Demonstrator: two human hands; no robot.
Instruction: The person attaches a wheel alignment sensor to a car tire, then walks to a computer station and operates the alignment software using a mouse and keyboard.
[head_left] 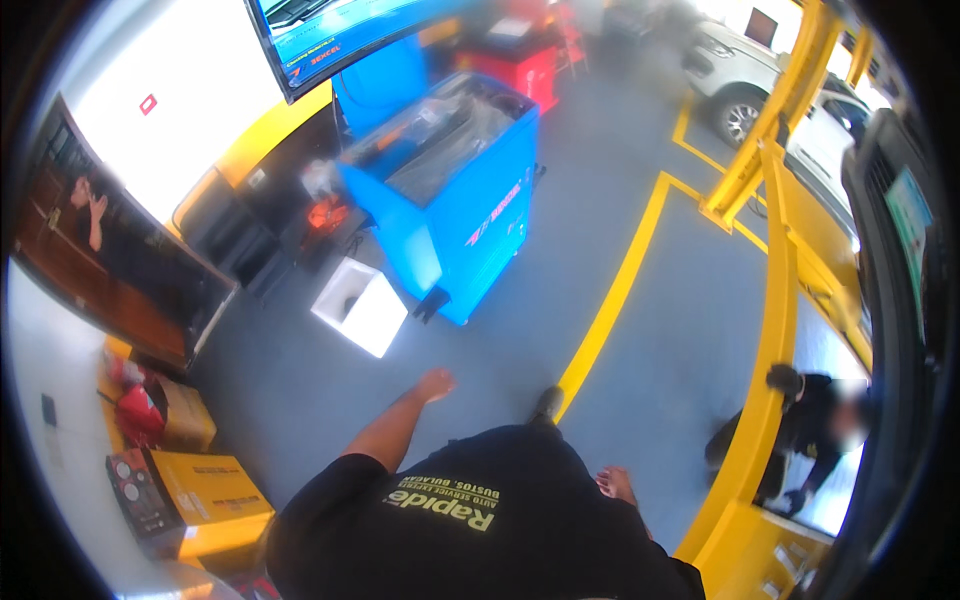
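Hand, left [437, 385]: bare, forearm stretched forward over the floor [505, 355]; nothing seen in its hold; blur hides how far the fingers are open. Nearest items: white box and blue cart, both apart from it.

Hand, right [615, 483]: bare, low beside the black cloth shirt [440, 530]; nothing seen in its hold; spread of fingers cannot be told.

White box [375, 325]: smooth-faced, straight-edged, dark patch within; stands on the floor ahead and left of the left hand, just beside the cart. Longer edges appear to run upper left to lower right.

Blue cart [480, 240]: glossy flat panels, dark recessed top under wrinkled, see-through sheeting. Long axis runs from near lower left to far upper right; narrow end toward the box.

Floor: smooth, grey-blue. Yellow line [615, 310]: painted, bent by the lens, passing near a dark shoe [548, 403]. Bare strip between cart and line; further bare patch between line and yellow post [762, 410], a hard, straight-edged upright bounding the right side.
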